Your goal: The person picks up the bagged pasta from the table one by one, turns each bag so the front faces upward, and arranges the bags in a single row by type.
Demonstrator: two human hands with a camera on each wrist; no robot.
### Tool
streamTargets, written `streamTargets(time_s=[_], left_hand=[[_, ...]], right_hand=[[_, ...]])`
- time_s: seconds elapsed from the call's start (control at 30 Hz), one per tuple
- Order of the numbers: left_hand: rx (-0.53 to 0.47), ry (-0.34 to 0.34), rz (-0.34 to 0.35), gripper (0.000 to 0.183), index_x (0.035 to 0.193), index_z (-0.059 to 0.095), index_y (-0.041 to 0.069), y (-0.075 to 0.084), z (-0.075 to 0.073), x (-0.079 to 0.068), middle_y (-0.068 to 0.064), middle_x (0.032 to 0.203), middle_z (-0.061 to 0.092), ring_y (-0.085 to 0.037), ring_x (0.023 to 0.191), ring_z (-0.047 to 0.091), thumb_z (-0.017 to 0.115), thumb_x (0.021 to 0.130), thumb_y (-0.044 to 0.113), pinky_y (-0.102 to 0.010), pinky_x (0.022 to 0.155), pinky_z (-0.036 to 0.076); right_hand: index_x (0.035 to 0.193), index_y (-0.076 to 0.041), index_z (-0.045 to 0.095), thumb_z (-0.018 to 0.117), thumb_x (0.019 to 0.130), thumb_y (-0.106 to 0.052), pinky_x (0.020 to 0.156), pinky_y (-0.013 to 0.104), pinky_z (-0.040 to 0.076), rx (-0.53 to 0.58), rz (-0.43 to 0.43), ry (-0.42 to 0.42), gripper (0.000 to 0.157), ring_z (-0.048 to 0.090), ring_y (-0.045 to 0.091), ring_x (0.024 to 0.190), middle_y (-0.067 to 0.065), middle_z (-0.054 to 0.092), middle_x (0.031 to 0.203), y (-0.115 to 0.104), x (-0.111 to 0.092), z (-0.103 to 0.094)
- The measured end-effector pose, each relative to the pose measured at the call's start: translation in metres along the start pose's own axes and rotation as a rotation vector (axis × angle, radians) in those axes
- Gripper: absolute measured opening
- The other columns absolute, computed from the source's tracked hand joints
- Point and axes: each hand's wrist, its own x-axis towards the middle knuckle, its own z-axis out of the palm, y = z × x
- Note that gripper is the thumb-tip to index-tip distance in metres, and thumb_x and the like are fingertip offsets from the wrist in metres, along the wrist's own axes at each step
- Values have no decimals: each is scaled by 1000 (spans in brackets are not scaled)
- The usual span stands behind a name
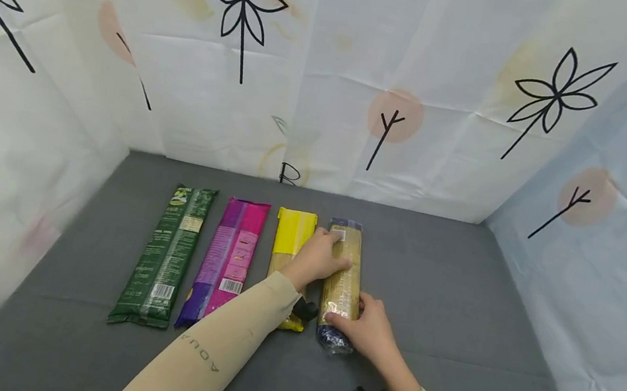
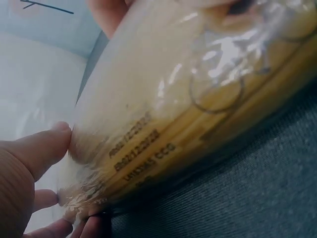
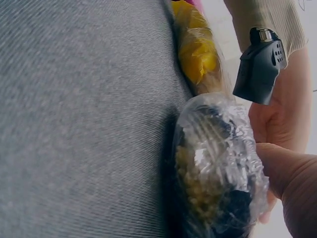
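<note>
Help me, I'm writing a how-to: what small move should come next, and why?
Probably ease the left hand and right hand off the clear packet: it appears to lie flat on the grey table, roughly parallel to the yellow packet beside it.

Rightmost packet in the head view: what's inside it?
Inside the see-through rightmost packet, golden, strand-like contents show. The left hand and right hand cover parts of it, and its underside is hidden.
</note>
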Motion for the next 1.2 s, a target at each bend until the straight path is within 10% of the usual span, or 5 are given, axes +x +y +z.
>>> streamTargets(time_s=[0.63,1.2], left_hand=[[59,-33,-54,67,144,45,8,12,0,-11,-24,136,47,-31,113,53,64,92,45,-39,88,49],[-322,-37,-58,69,144,40,11,0,-17,-27,-15,134,52,-27,113,55,64,90,49,-43,89,49]], right_hand=[[138,2,41,79,81,-18,65,33,53,193,-90,-9,72,62,17,78,14,60,104,-7,0,4],[149,-9,34,71,85,-13,81,44,50,15,-148,76,74,53,26,101,14,43,127,-25,-9,11]])
